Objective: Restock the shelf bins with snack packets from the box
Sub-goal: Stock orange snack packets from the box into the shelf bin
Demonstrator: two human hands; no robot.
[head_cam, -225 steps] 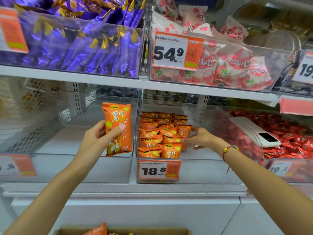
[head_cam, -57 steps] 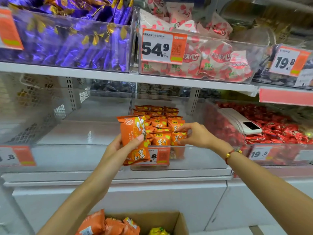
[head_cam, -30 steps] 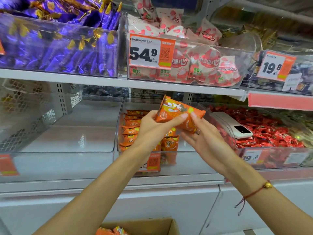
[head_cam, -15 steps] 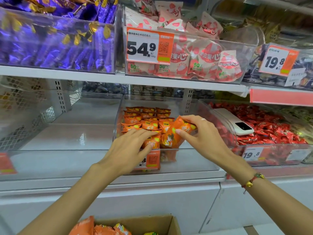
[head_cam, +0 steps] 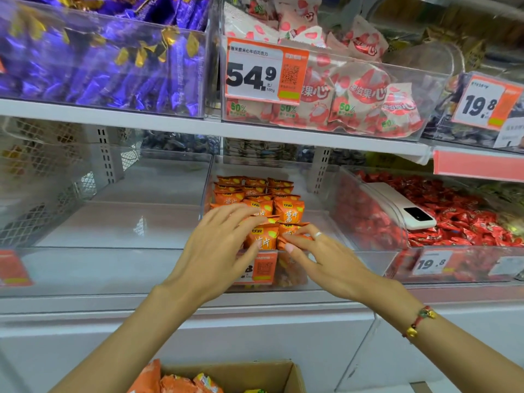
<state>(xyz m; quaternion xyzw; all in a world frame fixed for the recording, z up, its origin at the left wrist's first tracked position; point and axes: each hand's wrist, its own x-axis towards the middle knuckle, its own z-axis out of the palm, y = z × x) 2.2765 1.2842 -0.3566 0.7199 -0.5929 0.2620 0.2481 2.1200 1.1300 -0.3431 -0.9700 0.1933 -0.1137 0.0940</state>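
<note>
Rows of orange snack packets (head_cam: 287, 211) stand upright in the clear middle bin (head_cam: 334, 268) on the lower shelf. My left hand (head_cam: 215, 251) reaches into the bin, its fingers stretched over the front left packets and its thumb against the front packet (head_cam: 262, 236). Just to the right, my right hand (head_cam: 323, 256) pinches the top edge of the front right packet (head_cam: 292, 235) between thumb and fingertips. Below the shelf, an open cardboard box (head_cam: 272, 373) shows more orange packets (head_cam: 150, 378) at the bottom edge.
A clear bin (head_cam: 113, 222) to the left holds nothing. The right bin of red candies (head_cam: 465, 222) has a white device (head_cam: 402, 208) lying on its divider. Purple packets (head_cam: 107, 66) and strawberry-print packets (head_cam: 354, 95) fill the upper shelf. Price tags hang on the bin fronts.
The packet passed from my left hand to my right and now stands at the front right of the bin. Both hands have sunk lower onto the front row.
</note>
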